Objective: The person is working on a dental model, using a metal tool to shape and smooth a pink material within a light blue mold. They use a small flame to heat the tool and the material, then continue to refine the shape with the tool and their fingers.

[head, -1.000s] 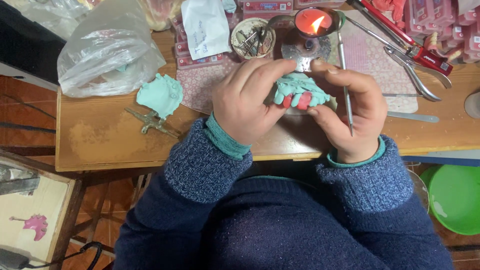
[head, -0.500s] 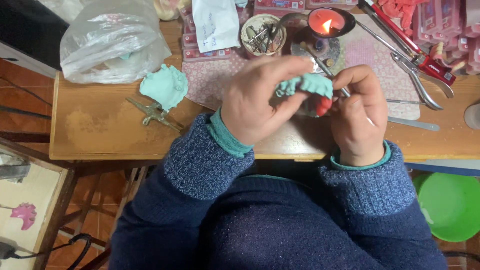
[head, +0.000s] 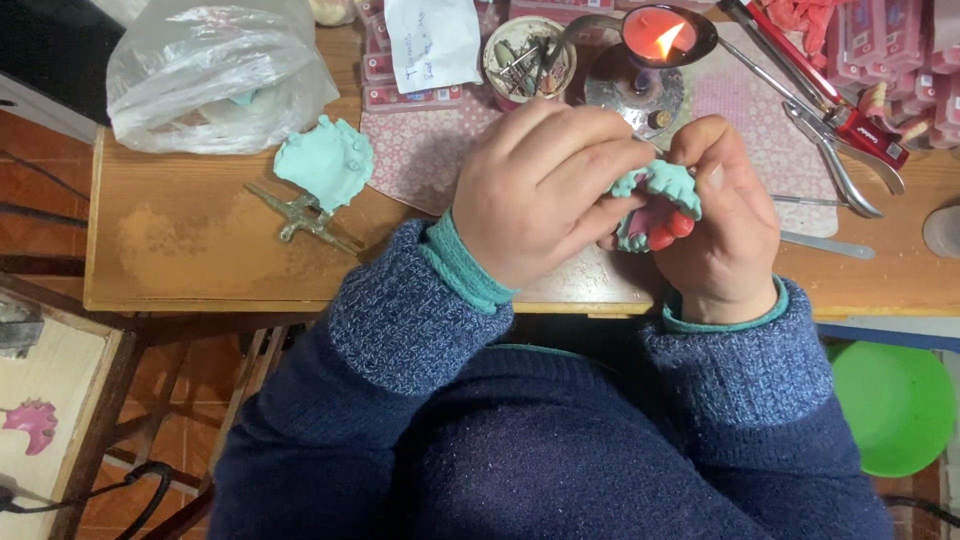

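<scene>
Wooden workbench [head: 180, 260] over a red tile floor, cluttered w/ a clear plastic bag [head: 215, 75], pliers [head: 835, 150], a lit spirit lamp [head: 655, 45], a tin of small tools [head: 528, 58] & a spare teal cast [head: 322, 160]. Left hand [head: 545, 190] & right hand [head: 725, 215] meet mid-bench, fingers closed around a teal dental cast w/ red wax [head: 655, 205], held just above the bench edge. Looks like mid-shaping of the wax; next move likely needs a steady grip & a heated tool.

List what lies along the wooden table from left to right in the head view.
Clear plastic bag → loose teal cast → left hand → teal and red cast held in both hands → right hand → pliers.
</scene>
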